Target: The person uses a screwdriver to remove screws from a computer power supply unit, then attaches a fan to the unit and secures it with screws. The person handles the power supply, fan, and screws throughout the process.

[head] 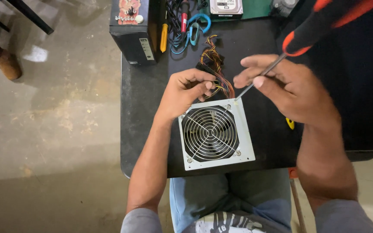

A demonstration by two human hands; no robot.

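Head view: a person sits at a black table (143,99), knees under its near edge, both bare hands over a grey metal power supply unit (216,133).
Power supply unit: it lies flat on the table near the front edge, fan side up, with the round wire fan grille (210,133) filling most of the top plate.
Cable bundle: coloured wires (216,64) sprout from the far side of the box and trail away across the table.
Left hand: the left hand (184,92) sits at the far left corner of the box, fingers curled in and pressed onto the wires and the box edge, pinning them down.
Right hand: the right hand (290,88) pinches the thin steel shaft of a screwdriver (281,56) between thumb and fingers; the red and black handle rises blurred toward the camera.
Tip: the blade lands at the screw (228,106) in the far right corner of the top plate.
Handling: I judge the box stiff and fairly heavy, with sharp sheet-metal edges; the flat sides are the safe hold, not the grille or the wires, which look soft and easy to tug loose.
Slip risk: smooth metal on a smooth tabletop looks liable to skid under the driver's push.
Beyond: a black box (134,30), a yellow-handled tool (164,38) and a blue clip (197,26) lie at the far edge.
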